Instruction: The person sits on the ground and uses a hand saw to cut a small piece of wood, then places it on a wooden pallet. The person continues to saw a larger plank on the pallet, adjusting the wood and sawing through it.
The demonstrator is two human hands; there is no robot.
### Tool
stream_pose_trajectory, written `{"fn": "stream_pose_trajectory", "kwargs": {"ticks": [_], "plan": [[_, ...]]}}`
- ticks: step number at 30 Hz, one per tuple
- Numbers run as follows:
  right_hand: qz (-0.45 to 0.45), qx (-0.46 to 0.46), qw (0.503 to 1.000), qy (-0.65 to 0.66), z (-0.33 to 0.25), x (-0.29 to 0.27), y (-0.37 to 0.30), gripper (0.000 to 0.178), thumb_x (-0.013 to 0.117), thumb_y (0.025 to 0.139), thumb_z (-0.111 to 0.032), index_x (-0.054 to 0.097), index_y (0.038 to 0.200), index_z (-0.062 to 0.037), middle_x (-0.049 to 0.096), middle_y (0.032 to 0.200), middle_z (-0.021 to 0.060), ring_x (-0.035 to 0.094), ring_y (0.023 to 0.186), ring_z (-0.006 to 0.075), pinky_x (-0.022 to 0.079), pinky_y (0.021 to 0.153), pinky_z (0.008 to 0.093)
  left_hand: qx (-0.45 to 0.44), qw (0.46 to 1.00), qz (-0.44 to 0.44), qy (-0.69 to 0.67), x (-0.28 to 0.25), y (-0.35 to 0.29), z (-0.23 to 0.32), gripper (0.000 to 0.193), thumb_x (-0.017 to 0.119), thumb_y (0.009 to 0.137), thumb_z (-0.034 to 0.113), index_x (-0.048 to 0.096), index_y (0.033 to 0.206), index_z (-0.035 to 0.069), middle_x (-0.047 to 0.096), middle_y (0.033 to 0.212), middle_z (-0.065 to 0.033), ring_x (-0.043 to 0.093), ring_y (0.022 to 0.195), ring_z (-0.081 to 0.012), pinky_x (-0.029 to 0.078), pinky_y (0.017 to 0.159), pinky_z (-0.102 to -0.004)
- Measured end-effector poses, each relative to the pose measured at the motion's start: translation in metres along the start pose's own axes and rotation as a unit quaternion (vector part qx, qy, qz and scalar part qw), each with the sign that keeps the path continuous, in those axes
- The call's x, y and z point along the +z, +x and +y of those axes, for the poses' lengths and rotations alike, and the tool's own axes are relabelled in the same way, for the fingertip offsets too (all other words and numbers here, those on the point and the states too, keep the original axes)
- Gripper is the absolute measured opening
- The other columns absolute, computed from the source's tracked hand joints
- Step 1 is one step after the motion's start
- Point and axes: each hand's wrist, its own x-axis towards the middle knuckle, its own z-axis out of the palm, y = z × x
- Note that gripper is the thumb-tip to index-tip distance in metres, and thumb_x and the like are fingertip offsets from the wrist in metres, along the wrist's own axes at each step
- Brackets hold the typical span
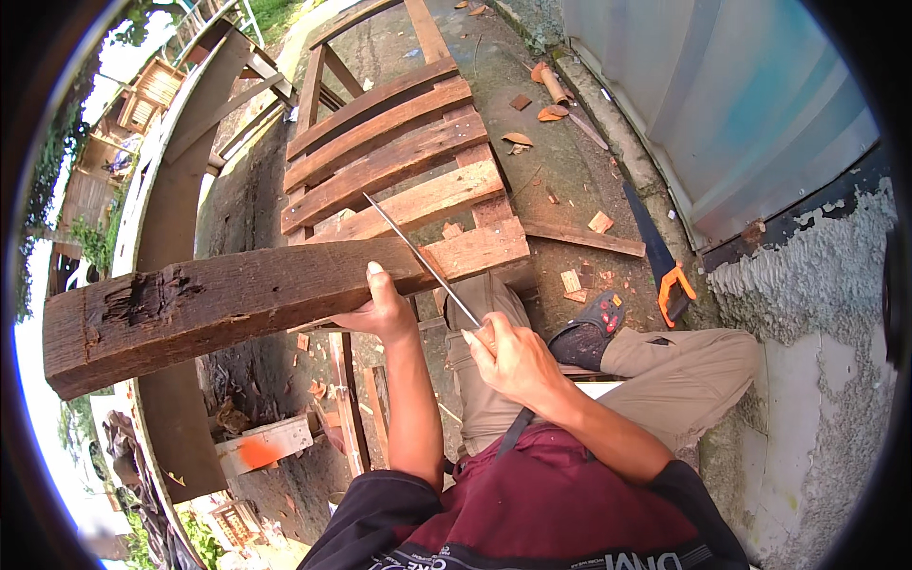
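Note:
A thick, dark, weathered wooden beam (pixel 218 294) with a gouged top extends across the left side. Its right end lies over the near end of a slatted wooden frame (pixel 389 171). My left hand (pixel 382 306) grips the beam near that end, thumb on top and fingers underneath. My right hand (pixel 513 359) is closed around the handle of a long, thin metal blade (pixel 418 255). The blade shows nearly edge-on and slants up to the left across the beam's right end. Its handle is hidden in my fist, and whether its edge touches the wood I cannot tell.
An orange-handled handsaw (pixel 673 294) leans by the metal wall (pixel 731 104) at right. A narrow wood strip (pixel 589 237), wood chips (pixel 570 282) and dry leaves litter the concrete. Long boards (pixel 161 228) stand at left; an orange-marked block (pixel 264 448) lies lower left. My bent leg (pixel 684 370) is at right.

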Motion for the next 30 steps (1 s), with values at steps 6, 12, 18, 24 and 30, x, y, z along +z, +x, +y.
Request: {"fn": "stream_pose_trajectory", "kwargs": {"ticks": [6,12,18,24,30], "plan": [[0.030,-0.020,0.989,0.141,-0.025,-0.013,0.008,0.035,0.068,0.096,-0.018,0.055,0.116,0.0076,0.068,0.076,0.0256,0.070,0.075,0.0442,0.054,0.067,0.0499,0.036,0.997,-0.061,0.039,-0.011,-0.005,-0.016,0.068,0.067,0.083,-0.003,0.036,0.144,-0.005,0.051,0.137,-0.0182,0.055,0.115,-0.0248,0.047,0.103,-0.0405],[-0.020,0.024,0.997,0.067,0.001,-0.005,0.011,0.033,0.066,0.096,-0.017,0.055,0.115,0.0067,0.068,0.078,0.0274,0.070,0.078,0.0459,0.055,0.068,0.0479,-0.002,1.000,0.004,-0.003,0.002,-0.003,-0.001,0.057,0.068,0.083,0.002,0.047,0.135,-0.004,0.058,0.126,-0.0141,0.060,0.106,-0.0223,0.052,0.096,-0.0392],[0.034,-0.027,0.991,0.126,-0.019,-0.007,0.005,0.033,0.065,0.096,-0.017,0.054,0.114,0.0081,0.070,0.083,0.0264,0.071,0.082,0.0452,0.055,0.072,0.0465,-0.010,1.000,-0.007,0.010,-0.009,-0.003,-0.011,0.061,0.070,0.081,0.003,0.044,0.136,-0.005,0.055,0.129,-0.0155,0.058,0.108,-0.0225,0.049,0.099,-0.0391],[-0.005,0.027,0.996,0.087,-0.037,-0.017,0.008,0.038,0.066,0.097,-0.023,0.057,0.112,0.0102,0.069,0.084,0.0273,0.070,0.080,0.0463,0.055,0.071,0.0481,-0.021,0.999,-0.030,0.033,-0.009,-0.012,-0.003,0.067,0.070,0.081,-0.003,0.038,0.141,-0.006,0.051,0.132,-0.0171,0.056,0.111,-0.0225,0.047,0.100,-0.0364],[-0.049,0.076,0.994,0.057,-0.005,0.001,0.010,0.033,0.066,0.098,-0.023,0.059,0.099,0.0091,0.065,0.072,0.0239,0.072,0.072,0.0377,0.053,0.064,0.0437,-0.002,0.999,-0.027,0.022,-0.001,-0.010,-0.004,0.068,0.071,0.082,-0.001,0.036,0.141,-0.006,0.051,0.131,-0.0175,0.057,0.111,-0.0211,0.049,0.098,-0.0350]]}}
